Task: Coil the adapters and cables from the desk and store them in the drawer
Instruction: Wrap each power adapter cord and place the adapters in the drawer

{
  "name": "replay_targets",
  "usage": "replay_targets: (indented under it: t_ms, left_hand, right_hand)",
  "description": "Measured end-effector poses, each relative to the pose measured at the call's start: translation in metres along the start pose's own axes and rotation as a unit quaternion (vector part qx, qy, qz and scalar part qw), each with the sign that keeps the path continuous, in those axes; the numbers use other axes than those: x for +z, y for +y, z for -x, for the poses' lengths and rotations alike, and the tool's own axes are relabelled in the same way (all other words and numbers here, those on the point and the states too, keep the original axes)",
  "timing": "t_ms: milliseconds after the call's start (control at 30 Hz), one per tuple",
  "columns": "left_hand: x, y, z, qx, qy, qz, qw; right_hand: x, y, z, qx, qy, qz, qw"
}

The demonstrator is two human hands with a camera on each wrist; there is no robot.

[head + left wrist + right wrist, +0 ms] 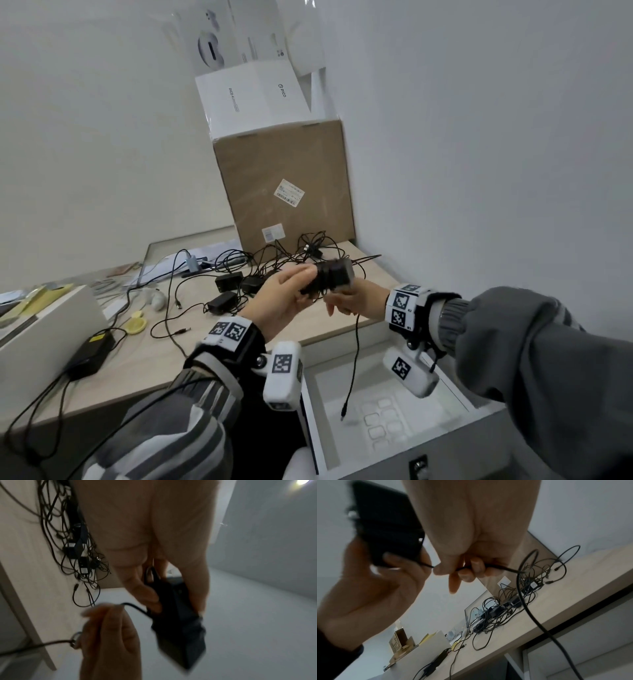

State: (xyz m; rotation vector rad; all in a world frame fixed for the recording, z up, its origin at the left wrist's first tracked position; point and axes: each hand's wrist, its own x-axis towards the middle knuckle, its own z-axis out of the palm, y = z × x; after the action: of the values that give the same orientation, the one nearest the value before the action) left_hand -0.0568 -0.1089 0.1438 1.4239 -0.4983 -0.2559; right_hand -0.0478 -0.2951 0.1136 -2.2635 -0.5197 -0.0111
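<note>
Head view: both hands raised over the front edge of the table (342, 329), above the open drawer (394, 442). Left hand (281, 301) curled round a black adapter (330, 278); several turns of its cable seem already wound on the body, though blur hides the count. Right hand (356, 301) pinches the cable (356, 359) just beside the adapter. The free tail hangs down from there, its plug (343, 414) dangling over the drawer and, as far as I can tell, not touching it.

Right wrist view: thumb and fingers (476, 566) closed on the cable close to the left hand's fingertips. Left wrist view agrees: adapter clamped in the left hand, cable running taut across to the right.

Step in hand, by my reading: winding the tail onto the adapter. To do it well:
- keep the left hand firm so earlier turns do not slip;
- let the cable slide through the right hand's pinch under light tension;
- lay turns side by side, not crossing;
- watch the dangling plug near the drawer wall, where it could snag;
- tuck the plug end under the last turn before setting the bundle down.

Elsewhere on the table: a tangle of cables (274, 257) with more adapters (228, 281) in front of a cardboard box (284, 185), not yet coiled. A larger power brick (90, 354) lies at the left.
</note>
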Motion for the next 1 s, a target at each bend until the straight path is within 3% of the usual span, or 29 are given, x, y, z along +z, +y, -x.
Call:
replay_targets:
  t_ms: [133, 300, 400, 500, 633, 800, 1000]
  left_hand:
    - [-0.008, -0.001, 0.007, -0.066, -0.104, -0.224, 0.967]
    - [-0.008, 0.001, 0.003, -0.045, -0.082, -0.393, 0.915]
    - [-0.007, -0.003, 0.001, -0.04, -0.067, -0.431, 0.899]
    - [-0.004, -0.007, 0.003, -0.018, -0.026, -0.441, 0.897]
    - [-0.002, -0.01, 0.003, -0.001, 0.027, -0.389, 0.921]
    - [0.003, -0.013, -0.001, 0.016, 0.082, -0.478, 0.875]
    - [0.005, -0.024, -0.019, 0.038, 0.244, -0.473, 0.846]
  right_hand:
    - [-0.028, 0.001, 0.007, 0.002, -0.021, 0.119, 0.993]
    - [-0.036, -0.006, 0.012, 0.011, -0.036, 0.148, 0.988]
    - [-0.035, -0.009, 0.012, 0.019, -0.011, 0.164, 0.986]
    - [-0.033, -0.009, 0.009, 0.031, 0.01, 0.173, 0.984]
    - [-0.031, -0.009, 0.008, 0.039, 0.062, 0.16, 0.985]
    - [-0.016, -0.014, 0.003, 0.028, 0.061, 0.174, 0.982]
    - [0.002, -0.027, -0.003, 0.021, 0.073, 0.118, 0.99]
